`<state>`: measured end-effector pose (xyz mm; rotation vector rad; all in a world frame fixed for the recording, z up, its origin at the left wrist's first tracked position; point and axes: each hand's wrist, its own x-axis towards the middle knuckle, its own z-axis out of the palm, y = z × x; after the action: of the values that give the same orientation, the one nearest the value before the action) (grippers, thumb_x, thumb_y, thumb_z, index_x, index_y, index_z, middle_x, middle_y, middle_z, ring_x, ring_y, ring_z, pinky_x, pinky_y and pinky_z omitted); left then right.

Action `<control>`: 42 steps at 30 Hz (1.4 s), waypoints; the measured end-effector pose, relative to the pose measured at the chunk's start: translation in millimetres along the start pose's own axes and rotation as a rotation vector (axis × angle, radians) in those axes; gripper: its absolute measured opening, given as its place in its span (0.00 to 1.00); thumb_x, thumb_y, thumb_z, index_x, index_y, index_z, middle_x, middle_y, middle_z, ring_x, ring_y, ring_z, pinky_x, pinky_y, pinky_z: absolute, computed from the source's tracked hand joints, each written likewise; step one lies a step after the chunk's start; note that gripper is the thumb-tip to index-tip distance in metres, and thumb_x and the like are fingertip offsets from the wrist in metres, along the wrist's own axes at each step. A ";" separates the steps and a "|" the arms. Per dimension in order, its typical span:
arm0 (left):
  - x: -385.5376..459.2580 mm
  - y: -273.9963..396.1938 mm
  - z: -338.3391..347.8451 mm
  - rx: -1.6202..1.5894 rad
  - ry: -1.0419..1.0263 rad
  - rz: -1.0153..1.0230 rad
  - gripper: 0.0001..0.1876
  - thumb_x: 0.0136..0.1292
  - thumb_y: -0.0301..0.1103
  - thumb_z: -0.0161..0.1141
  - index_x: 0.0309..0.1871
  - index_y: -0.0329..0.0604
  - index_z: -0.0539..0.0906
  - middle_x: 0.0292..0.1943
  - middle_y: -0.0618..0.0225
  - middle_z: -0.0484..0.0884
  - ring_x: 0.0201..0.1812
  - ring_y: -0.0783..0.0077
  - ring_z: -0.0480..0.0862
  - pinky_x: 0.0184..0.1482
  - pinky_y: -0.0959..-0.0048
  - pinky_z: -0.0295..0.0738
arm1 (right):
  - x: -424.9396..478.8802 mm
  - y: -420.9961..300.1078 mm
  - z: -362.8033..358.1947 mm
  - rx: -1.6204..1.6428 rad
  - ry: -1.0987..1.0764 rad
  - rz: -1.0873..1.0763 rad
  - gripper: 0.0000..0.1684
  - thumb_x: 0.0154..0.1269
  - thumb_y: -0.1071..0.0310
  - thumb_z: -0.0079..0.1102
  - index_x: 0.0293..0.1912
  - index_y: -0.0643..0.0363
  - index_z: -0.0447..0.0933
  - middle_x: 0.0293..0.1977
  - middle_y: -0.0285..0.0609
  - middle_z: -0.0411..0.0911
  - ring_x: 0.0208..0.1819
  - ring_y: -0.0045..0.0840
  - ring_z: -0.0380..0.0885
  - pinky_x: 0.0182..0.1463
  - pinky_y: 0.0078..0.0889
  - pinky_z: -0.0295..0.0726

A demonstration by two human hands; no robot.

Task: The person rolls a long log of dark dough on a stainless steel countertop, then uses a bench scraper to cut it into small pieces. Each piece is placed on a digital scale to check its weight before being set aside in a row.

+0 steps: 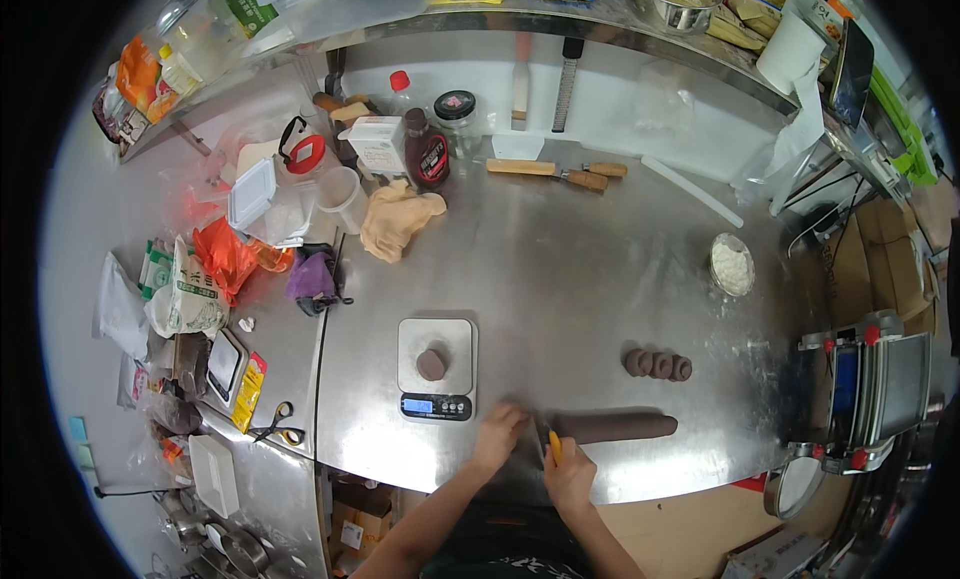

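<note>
My right hand (570,475) is closed around the yellow handle of a knife (555,447). Its thin blade is blurred, at the left end of a brown dough log (619,429) lying on the steel worktop (555,294). Just left of the blade is my left hand (501,435), fingers bent and blurred; whether anything is in them is hidden. A brown dough piece (431,365) sits on a digital scale (437,329) whose display is lit. Several cut dough pieces (661,364) lean in a row beyond the log.
At the right are a bowl of white flour (732,265) and a dough-rolling machine (862,399). A white rod (691,192) and wooden-handled tools (555,168) lie toward the wall. Scissors (279,426), bags and containers crowd the left side, and a loaded shelf (585,23) runs above.
</note>
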<state>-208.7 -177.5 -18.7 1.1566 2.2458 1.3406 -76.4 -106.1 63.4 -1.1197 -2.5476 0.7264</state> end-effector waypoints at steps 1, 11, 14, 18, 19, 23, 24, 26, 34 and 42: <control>-0.2 -1.7 -0.1 0.008 0.001 0.010 0.07 0.52 0.22 0.67 0.35 0.39 0.83 0.36 0.61 0.81 0.41 0.53 0.82 0.43 0.61 0.79 | 2.4 -0.3 2.9 0.008 -0.008 -0.011 0.12 0.58 0.70 0.67 0.34 0.60 0.71 0.23 0.50 0.76 0.24 0.46 0.78 0.26 0.46 0.76; -1.1 -2.2 -4.6 0.017 -0.046 -0.028 0.09 0.51 0.22 0.67 0.36 0.39 0.82 0.37 0.59 0.81 0.41 0.51 0.81 0.41 0.59 0.78 | 11.5 -8.0 23.6 -0.142 -0.116 -0.033 0.10 0.57 0.69 0.64 0.33 0.57 0.70 0.25 0.43 0.78 0.27 0.38 0.82 0.28 0.40 0.80; -4.2 -3.8 -6.1 0.029 -0.057 -0.048 0.10 0.50 0.23 0.67 0.37 0.40 0.82 0.37 0.59 0.81 0.41 0.51 0.81 0.41 0.59 0.78 | 10.2 -10.3 35.7 -0.196 -0.122 -0.055 0.10 0.57 0.69 0.64 0.33 0.57 0.70 0.25 0.43 0.78 0.27 0.38 0.82 0.28 0.40 0.80; 4.3 6.7 -30.5 0.051 0.100 -0.051 0.10 0.49 0.22 0.69 0.36 0.40 0.83 0.36 0.60 0.82 0.40 0.54 0.82 0.41 0.61 0.78 | 7.5 -6.8 26.3 -0.133 -0.058 -0.103 0.10 0.57 0.69 0.65 0.34 0.58 0.72 0.25 0.43 0.78 0.26 0.38 0.81 0.26 0.41 0.80; 10.1 15.5 -45.0 0.056 0.171 -0.048 0.10 0.49 0.22 0.70 0.36 0.40 0.83 0.36 0.60 0.82 0.39 0.55 0.82 0.41 0.62 0.78 | 3.9 -2.1 19.3 -0.099 -0.029 -0.101 0.10 0.57 0.69 0.66 0.35 0.58 0.72 0.25 0.44 0.78 0.25 0.39 0.81 0.26 0.42 0.79; 45.6 16.9 -117.2 0.093 0.472 -0.183 0.10 0.52 0.19 0.71 0.35 0.39 0.82 0.33 0.61 0.81 0.34 0.61 0.80 0.36 0.68 0.76 | -18.7 8.6 -2.1 -0.003 -0.019 -0.036 0.12 0.56 0.70 0.69 0.36 0.60 0.74 0.25 0.47 0.79 0.24 0.42 0.80 0.26 0.44 0.78; 50.5 5.5 -128.6 0.176 0.496 -0.174 0.10 0.50 0.19 0.71 0.35 0.40 0.82 0.35 0.63 0.82 0.34 0.61 0.79 0.36 0.67 0.76 | -20.3 5.8 -4.4 0.008 -0.035 -0.011 0.12 0.56 0.70 0.69 0.36 0.60 0.75 0.25 0.48 0.79 0.24 0.43 0.80 0.26 0.45 0.78; 58.7 -14.0 -139.2 0.325 0.485 -0.024 0.11 0.49 0.19 0.72 0.35 0.40 0.82 0.35 0.64 0.83 0.34 0.61 0.79 0.36 0.66 0.77 | -17.8 -0.7 -6.9 0.040 -0.030 -0.006 0.11 0.56 0.70 0.69 0.36 0.60 0.75 0.24 0.49 0.79 0.24 0.44 0.79 0.26 0.45 0.77; 50.7 -10.7 -154.1 0.353 0.329 -0.024 0.21 0.52 0.24 0.72 0.51 0.42 0.83 0.48 0.61 0.80 0.42 0.60 0.80 0.36 0.69 0.81 | -20.1 9.6 -17.8 0.059 -0.006 0.057 0.12 0.58 0.69 0.69 0.35 0.61 0.74 0.22 0.52 0.77 0.23 0.49 0.78 0.27 0.48 0.76; 15.9 -26.2 -182.3 0.227 0.572 -0.261 0.19 0.66 0.24 0.61 0.60 0.39 0.76 0.51 0.57 0.77 0.43 0.64 0.78 0.35 0.73 0.76 | -36.5 18.2 -23.7 0.082 -0.056 0.165 0.12 0.59 0.68 0.69 0.34 0.63 0.74 0.21 0.56 0.76 0.22 0.52 0.77 0.27 0.50 0.76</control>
<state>-339.4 -283.1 58.4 0.5397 2.8862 1.4683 -30.8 -114.7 72.0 -1.3112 -2.4668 0.9057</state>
